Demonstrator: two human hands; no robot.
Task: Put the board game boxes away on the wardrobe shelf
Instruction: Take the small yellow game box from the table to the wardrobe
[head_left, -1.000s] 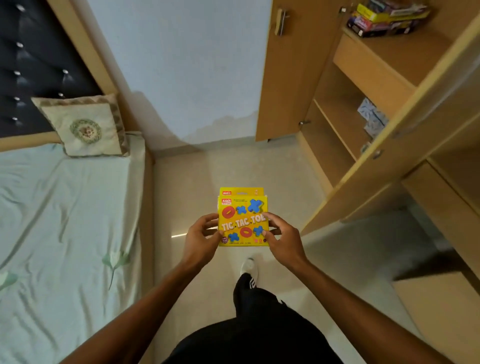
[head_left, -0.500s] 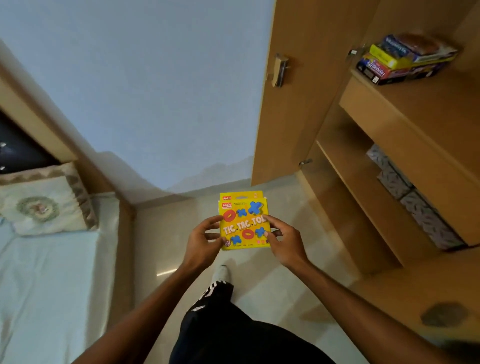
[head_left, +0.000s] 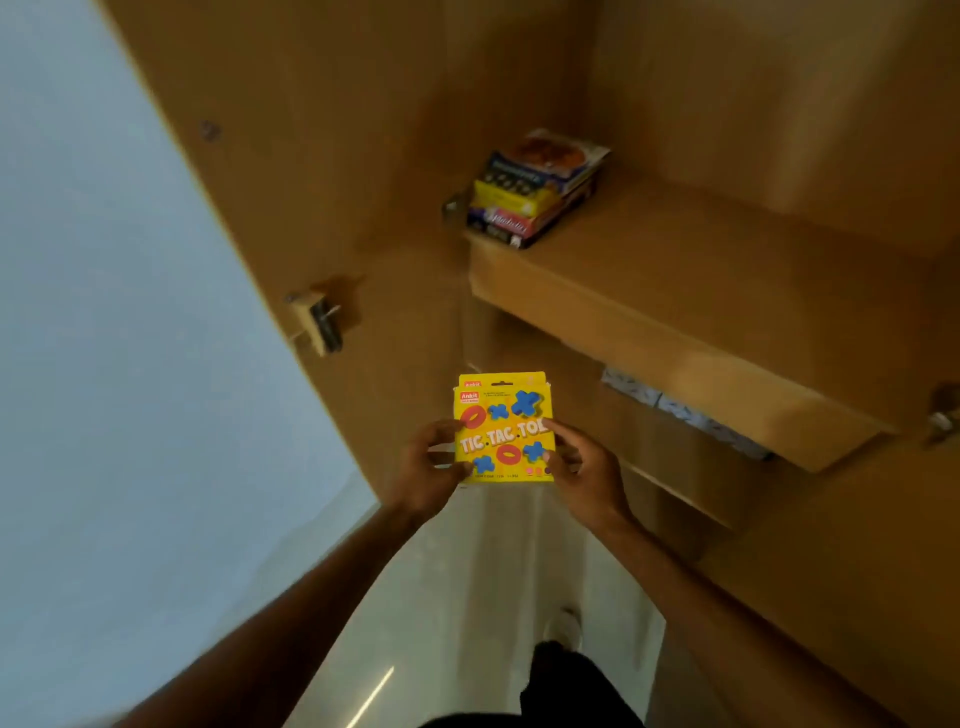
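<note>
A yellow Tic Tac Toe box (head_left: 503, 428) faces me, held upright in front of the open wardrobe. My left hand (head_left: 428, 467) grips its left edge and my right hand (head_left: 584, 473) grips its right edge. Above and slightly to the right, a stack of several board game boxes (head_left: 535, 189) lies at the left end of the upper wardrobe shelf (head_left: 701, 270). The held box is below that shelf's front edge and apart from it.
The open wardrobe door (head_left: 291, 171) with a latch (head_left: 319, 322) stands to the left. A lower shelf holds patterned blue-grey boxes (head_left: 680, 410). A metal fitting (head_left: 943, 415) sits at the right edge. A pale wall (head_left: 104, 364) is at left; my shoe (head_left: 563, 626) rests on the tiled floor.
The view has swung up and toward the wardrobe; the bed and pillow have left the view. The shelf with the stacked boxes is now closer. Both hands still hold the yellow box.
</note>
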